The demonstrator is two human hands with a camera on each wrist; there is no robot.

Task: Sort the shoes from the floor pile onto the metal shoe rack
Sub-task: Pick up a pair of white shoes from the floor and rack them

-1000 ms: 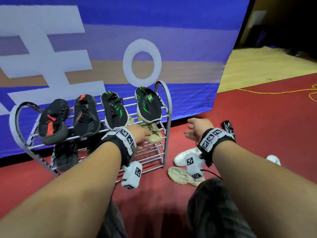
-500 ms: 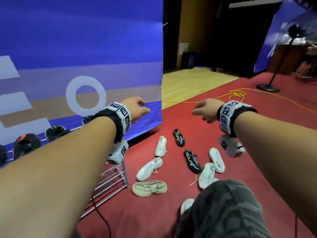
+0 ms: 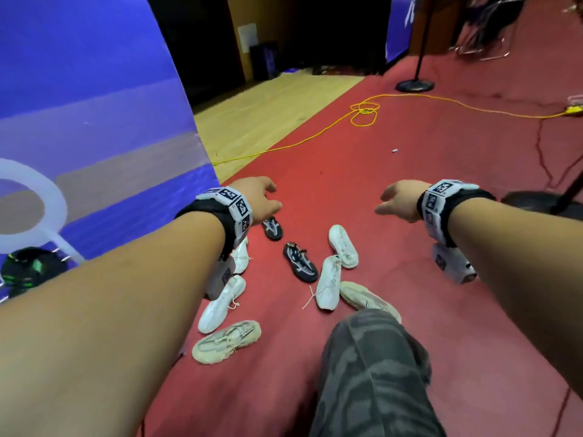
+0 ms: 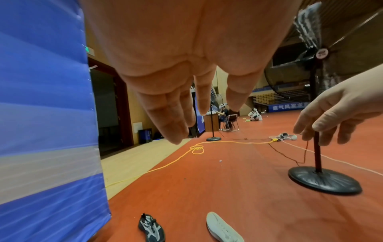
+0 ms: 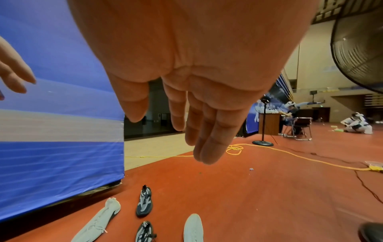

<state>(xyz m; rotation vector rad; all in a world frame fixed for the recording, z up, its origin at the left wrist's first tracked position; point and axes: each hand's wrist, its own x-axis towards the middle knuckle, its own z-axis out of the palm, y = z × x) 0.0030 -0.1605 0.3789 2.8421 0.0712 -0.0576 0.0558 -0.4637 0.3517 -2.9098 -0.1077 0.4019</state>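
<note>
Several loose shoes lie on the red floor: two black ones (image 3: pixel 300 262) (image 3: pixel 273 228), white sneakers (image 3: pixel 343 246) (image 3: pixel 328 281) (image 3: pixel 222 304) and two worn beige ones (image 3: pixel 227 341). My left hand (image 3: pixel 263 200) hovers empty above the far black shoe (image 4: pixel 151 228), fingers (image 4: pixel 174 124) loosely extended. My right hand (image 3: pixel 398 199) hangs in the air to the right of the pile, fingers (image 5: pixel 209 144) straight, holding nothing. Only the rack's right end shows at the left edge, with a black-and-green shoe (image 3: pixel 26 268) on it.
A blue padded wall (image 3: pixel 94 121) stands at the left. A yellow cable (image 3: pixel 362 111) runs across the floor behind the pile. A fan stand's round black base (image 4: pixel 324 181) sits on the floor to the right. My knee (image 3: pixel 369 367) is in the foreground.
My view has swung right from the rack to the floor pile. Both empty hands have moved away from the rack and now hover over the loose shoes.
</note>
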